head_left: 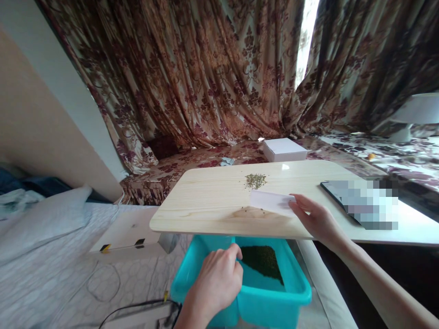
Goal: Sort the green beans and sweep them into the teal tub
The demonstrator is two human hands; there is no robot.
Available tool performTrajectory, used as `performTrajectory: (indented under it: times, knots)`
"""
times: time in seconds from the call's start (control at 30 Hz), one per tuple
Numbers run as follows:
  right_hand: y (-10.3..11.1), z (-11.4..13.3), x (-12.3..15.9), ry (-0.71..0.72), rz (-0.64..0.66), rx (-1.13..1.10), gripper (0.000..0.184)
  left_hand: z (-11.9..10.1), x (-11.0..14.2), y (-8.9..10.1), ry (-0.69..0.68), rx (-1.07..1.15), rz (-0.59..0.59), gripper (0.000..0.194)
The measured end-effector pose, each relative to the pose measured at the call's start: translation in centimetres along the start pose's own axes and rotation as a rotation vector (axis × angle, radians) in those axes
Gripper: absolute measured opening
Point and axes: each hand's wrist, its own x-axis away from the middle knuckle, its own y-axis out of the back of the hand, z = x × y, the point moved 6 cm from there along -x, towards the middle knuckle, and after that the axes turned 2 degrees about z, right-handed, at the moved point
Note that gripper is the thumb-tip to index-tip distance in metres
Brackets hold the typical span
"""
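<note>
My right hand (317,219) pinches the end of a thin white card (270,202), tilted on edge over the light wood table (199,196). Just beyond the card lies a small loose pile of greenish dried bits (255,181), and a few stray crumbs are on the near side. Below the table's front edge is a turquoise two-part bin (291,290). Its right compartment holds a dark green-brown heap of fine bits (264,261). My left hand (219,276) is closed over the bin's middle divider; its fingertips are partly hidden.
A dark-edged tablet-like object (343,203), partly blurred out, lies on the table's right side. Behind the table sits a white box (285,149). A white case (126,233) and cables rest on the bed at left. Patterned curtains (206,73) hang behind.
</note>
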Motion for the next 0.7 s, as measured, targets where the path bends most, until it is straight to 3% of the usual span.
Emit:
performTrajectory:
  times: [0.23, 0.37, 0.43, 0.6, 0.7]
  knots:
    - [0.9, 2.1, 3.3, -0.008, 0.070, -0.103, 0.038, -0.2, 0.0, 0.3, -0.005, 0.021, -0.013, 0.039]
    - [0.5, 2.6, 2.1, -0.001, -0.001, -0.111, 0.035, 0.4, 0.1, 0.3, -0.013, 0.017, -0.024, 0.038]
    - [-0.5, 2.6, 0.7, 0.001, -0.052, -0.076, 0.032, 1.0, 0.3, 0.3, -0.008, 0.025, -0.029, 0.037]
    - [-5.0, 2.5, -2.4, 0.029, 0.046, -0.006, 0.030, 3.1, 0.7, 0.8, 0.051, 0.033, -0.036, 0.034]
    - [-6.2, 2.7, -2.7, 0.042, 0.088, -0.015, 0.030, 4.2, 0.8, 1.2, 0.083, 0.031, -0.049, 0.034]
